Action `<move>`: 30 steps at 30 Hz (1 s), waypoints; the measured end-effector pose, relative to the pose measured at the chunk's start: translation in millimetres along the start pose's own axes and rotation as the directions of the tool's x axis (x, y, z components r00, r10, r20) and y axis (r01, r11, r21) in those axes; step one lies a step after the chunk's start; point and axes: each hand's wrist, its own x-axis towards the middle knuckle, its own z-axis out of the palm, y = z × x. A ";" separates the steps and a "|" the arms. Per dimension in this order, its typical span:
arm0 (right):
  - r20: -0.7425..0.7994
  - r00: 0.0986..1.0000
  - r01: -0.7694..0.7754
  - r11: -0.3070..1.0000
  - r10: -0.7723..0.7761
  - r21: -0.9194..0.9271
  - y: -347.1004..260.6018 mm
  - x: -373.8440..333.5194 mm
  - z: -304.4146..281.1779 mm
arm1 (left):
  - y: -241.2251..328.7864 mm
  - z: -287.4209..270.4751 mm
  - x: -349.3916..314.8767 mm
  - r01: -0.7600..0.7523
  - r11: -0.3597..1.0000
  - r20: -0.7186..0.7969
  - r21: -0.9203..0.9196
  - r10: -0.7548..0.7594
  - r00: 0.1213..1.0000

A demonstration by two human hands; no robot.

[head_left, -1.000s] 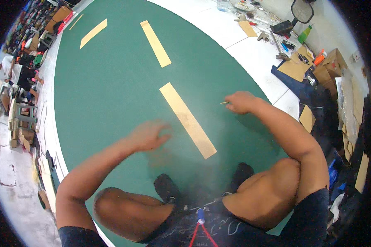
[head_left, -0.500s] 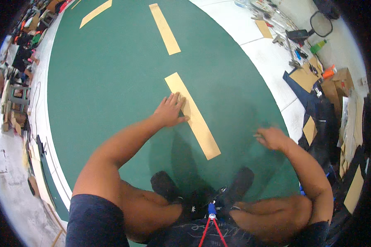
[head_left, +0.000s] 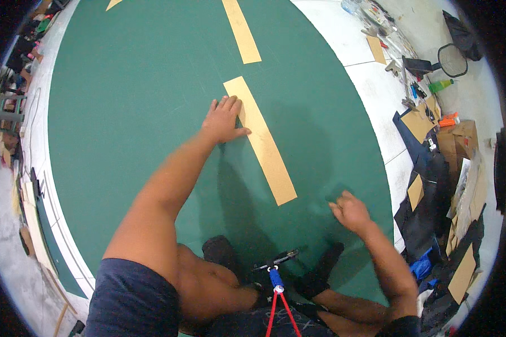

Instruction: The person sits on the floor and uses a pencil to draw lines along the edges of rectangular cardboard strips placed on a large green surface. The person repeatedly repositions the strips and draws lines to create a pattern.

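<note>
Left hand (head_left: 224, 118) palm-down at the upper part of the near tan strip (head_left: 267, 151), on its left edge; fingers stretched out and thumb set wide, pressing rather than gripping. Strip lies flat on a broad dark-green sheet (head_left: 135, 129), slanting from upper left to lower right — its lower end towards the person's feet.

Right hand (head_left: 351, 212) over the sheet, to the right of the strip's lower end and apart from it. Fingers curled in, thumb close to the forefinger; cannot tell whether anything is held between them.

Second tan strip (head_left: 243, 31) lies beyond the first, a gap of green between, its far end cut off by the top of the view. Corner of another tan piece (head_left: 113, 4) at upper left.

Along the right side, on and by white floor tiles (head_left: 371, 106): green bottle (head_left: 441, 85), brown cardboard box (head_left: 458, 139), loose tan offcuts — dark material (head_left: 430, 194) under some
</note>
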 end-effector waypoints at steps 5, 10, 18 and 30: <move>-0.176 0.849 -0.379 0.806 0.498 0.454 -72.8 44.7 80.6 | 6.2 -4.6 0.1 -0.032 0.995 -0.008 -0.091 0.031 0.999; -0.308 0.722 -0.406 0.740 0.619 0.536 -102.6 40.0 111.0 | 22.2 -4.3 -11.1 0.017 0.998 -0.014 -0.065 -0.018 1.000; -0.313 0.748 -0.403 0.775 0.586 0.487 -95.7 45.1 106.9 | -1.3 -2.6 8.4 -0.013 0.997 -0.055 -0.081 0.009 0.998; -0.312 0.735 -0.449 0.777 0.602 0.442 -91.5 44.4 116.3 | -16.0 14.1 5.7 0.022 0.994 -0.151 -0.106 -0.038 0.988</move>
